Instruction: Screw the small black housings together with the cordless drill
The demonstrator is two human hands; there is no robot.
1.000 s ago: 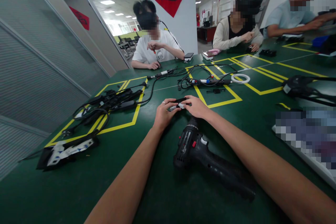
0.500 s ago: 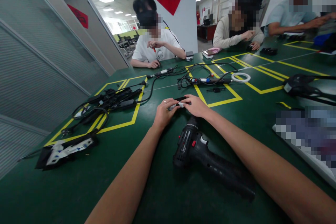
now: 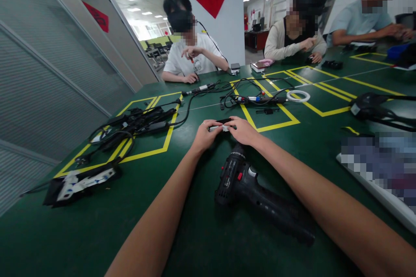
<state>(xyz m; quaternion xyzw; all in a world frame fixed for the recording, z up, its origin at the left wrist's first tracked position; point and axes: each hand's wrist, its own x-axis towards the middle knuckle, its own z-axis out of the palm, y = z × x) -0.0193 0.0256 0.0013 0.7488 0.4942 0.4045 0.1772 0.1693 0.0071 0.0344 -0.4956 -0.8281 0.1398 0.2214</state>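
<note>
My left hand [image 3: 206,135] and my right hand [image 3: 242,130] meet above the middle of the green table [image 3: 185,233]. Both are closed with their fingertips on a small white piece [image 3: 216,128], too small to name. A dark flat part [image 3: 224,120] shows just behind it, between the hands. My fingers hide most of both pieces. Close below my right hand, a black cordless drill [image 3: 237,177] lies on its side between my forearms, chuck pointing away from me and handle running to the lower right.
Black cables and adapters [image 3: 143,123] lie tangled at left, near a black pouch with white pieces [image 3: 84,184]. Ahead are a corded electric screwdriver [image 3: 256,99] and a white ring [image 3: 298,96]. A white-edged tray [image 3: 373,188] is at right. Several people sit across the table.
My left hand has shifted very slightly to the right, and more of the white piece shows. The hands stay together. At far right, a person's hands have drawn back.
</note>
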